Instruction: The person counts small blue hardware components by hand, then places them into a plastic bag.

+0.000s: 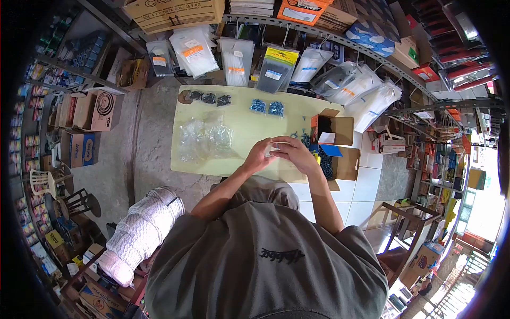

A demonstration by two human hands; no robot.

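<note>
My left hand [257, 156] and my right hand [296, 152] meet over the near edge of the pale yellow table [255, 125]. Both have bent fingers closed around a small whitish, see-through piece [270, 149] that looks like plastic; its kind is mostly hidden by the fingers. Just right of my right hand lie loose small dark-blue pieces [305, 140]. Open cardboard boxes [344, 131] stand there too, one holding many more blue pieces [325, 164]. Beyond my hands sit two clear packs of blue pieces [257, 106]. Clear plastic bags [204, 139] are spread on the left.
Small packs of black pieces [210, 98] line the table's far left edge. Bundles of packed cable ties [236, 61] hang from the shelf rail behind. A big roll of white rope [143, 231] stands at my left, and a wooden frame [409, 228] at my right.
</note>
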